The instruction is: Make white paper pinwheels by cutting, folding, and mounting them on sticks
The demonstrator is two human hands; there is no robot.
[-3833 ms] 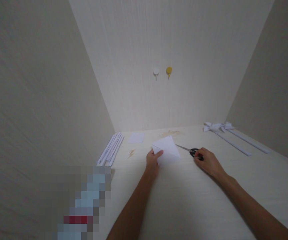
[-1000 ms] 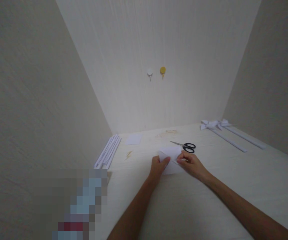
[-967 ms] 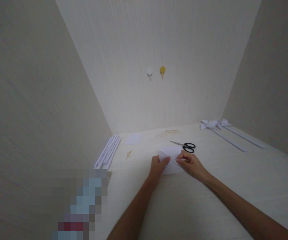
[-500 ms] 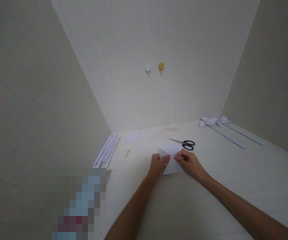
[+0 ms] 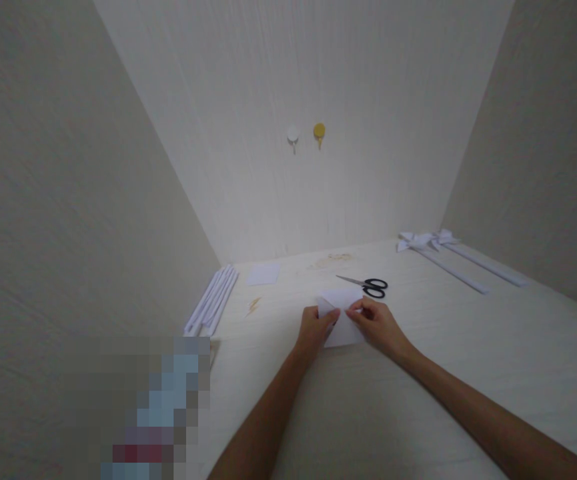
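A big pale wall [image 5: 368, 180] stands behind the folded paper [image 5: 344, 331], and a wide pale table [image 5: 348, 413] is under it. To the right of the folded paper, and farther back, lie two long paper sticks [image 5: 451, 269] with pointy white paper shapes [image 5: 418, 241] at their far ends. To its left is a bunch of rolled white papers [image 5: 214, 298], lying side by side. The left hand [image 5: 313, 331] pinches the left side of the folded paper, thumb on top. The right hand [image 5: 375, 324] pinches it on the right side, with fingers and thumb close together. The two hands are near each other but not touching. Just behind the folded paper are scissors [image 5: 366, 285] with black handles, lying on the table with their tip pointing left. A small flat square of white paper [image 5: 263, 274] lies behind it and to the left. High above the folded paper, a yellow hook [image 5: 319, 130] and a white hook [image 5: 293, 135] are on the wall.
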